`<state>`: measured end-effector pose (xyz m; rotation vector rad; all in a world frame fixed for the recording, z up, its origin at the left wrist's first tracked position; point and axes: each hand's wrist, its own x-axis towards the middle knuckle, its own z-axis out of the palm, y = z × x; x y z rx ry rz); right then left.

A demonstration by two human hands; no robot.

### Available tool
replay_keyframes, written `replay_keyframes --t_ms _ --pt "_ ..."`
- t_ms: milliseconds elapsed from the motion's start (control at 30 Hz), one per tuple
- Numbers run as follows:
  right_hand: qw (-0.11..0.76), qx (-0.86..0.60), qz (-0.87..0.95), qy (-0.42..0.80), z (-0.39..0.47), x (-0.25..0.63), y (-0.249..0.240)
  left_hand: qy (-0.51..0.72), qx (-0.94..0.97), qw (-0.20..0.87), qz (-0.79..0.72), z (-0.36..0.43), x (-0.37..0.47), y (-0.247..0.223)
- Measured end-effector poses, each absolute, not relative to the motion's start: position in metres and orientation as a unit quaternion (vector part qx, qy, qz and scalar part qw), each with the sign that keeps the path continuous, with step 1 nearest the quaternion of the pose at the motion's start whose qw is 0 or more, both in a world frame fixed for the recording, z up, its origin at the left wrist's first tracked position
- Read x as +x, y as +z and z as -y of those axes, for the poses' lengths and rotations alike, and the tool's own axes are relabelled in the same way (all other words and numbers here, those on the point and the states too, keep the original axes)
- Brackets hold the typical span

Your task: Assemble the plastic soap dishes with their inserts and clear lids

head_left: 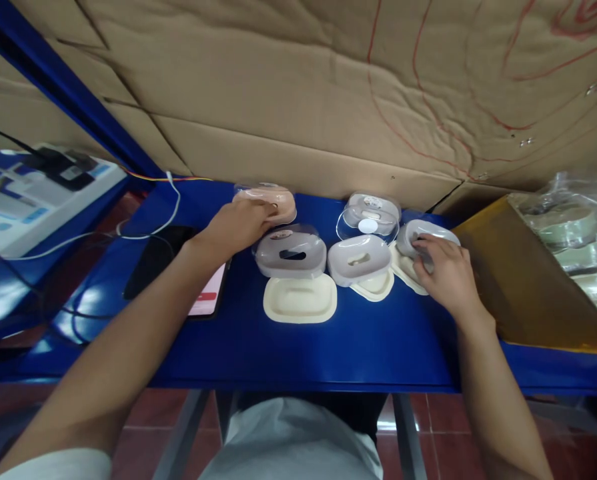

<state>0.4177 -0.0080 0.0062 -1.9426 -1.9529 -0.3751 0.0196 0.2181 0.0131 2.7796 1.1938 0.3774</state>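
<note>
My left hand (241,227) reaches to the back of the table, its fingers curled over the near side of a pink oval plastic box (282,201) with a clear cover. My right hand (447,272) has its thumb and fingers on a grey oval plastic box (408,235), with fingertips at its opening. Between my hands sit a grey oval box with a slot (298,267) and a paler one (361,260). Behind them is another grey box with a clear lid (375,208). A cream oval tray (299,300) lies in front; more cream pieces (378,288) are partly covered.
To the right stands an open cardboard box (538,293) holding plastic-wrapped pale green items (568,227). At left are a phone with a lit screen (209,300), white cable (175,207) and a power strip (23,213). Cardboard (278,87) lines the back of the blue table (298,360).
</note>
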Motion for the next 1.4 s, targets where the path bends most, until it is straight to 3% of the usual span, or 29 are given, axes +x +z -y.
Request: replay_keyframes --t_ms 167,300,400,567,767,1033,1400 --pt "0.186 -0.664 0.716 -0.107 -0.038 0.422 0.012 0.061 0.91 0.0 -0.409 -0.216 0.025 0.021" --pt "0.152 -0.654 0.741 0.028 -0.091 0.429 0.02 0.082 0.907 -0.002 -0.413 -0.211 0.028 0.025" --pt "0.177 -0.642 0.741 0.089 -0.11 0.433 0.028 0.091 0.901 -0.01 -0.424 -0.205 0.03 0.027" --pt "0.205 -0.654 0.724 0.081 -0.104 0.442 0.043 0.132 0.895 -0.011 -0.426 -0.204 0.034 0.024" --pt "0.193 -0.695 0.692 -0.025 -0.104 0.43 0.05 0.149 0.904 -0.04 -0.399 -0.204 0.037 0.022" --pt "0.136 -0.647 0.734 0.158 -0.098 0.398 0.053 0.062 0.89 -0.044 -0.449 -0.19 0.043 0.027" --pt "0.021 -0.633 0.765 0.117 -0.1 0.383 0.031 -0.011 0.886 -0.025 -0.463 -0.176 0.051 0.036"
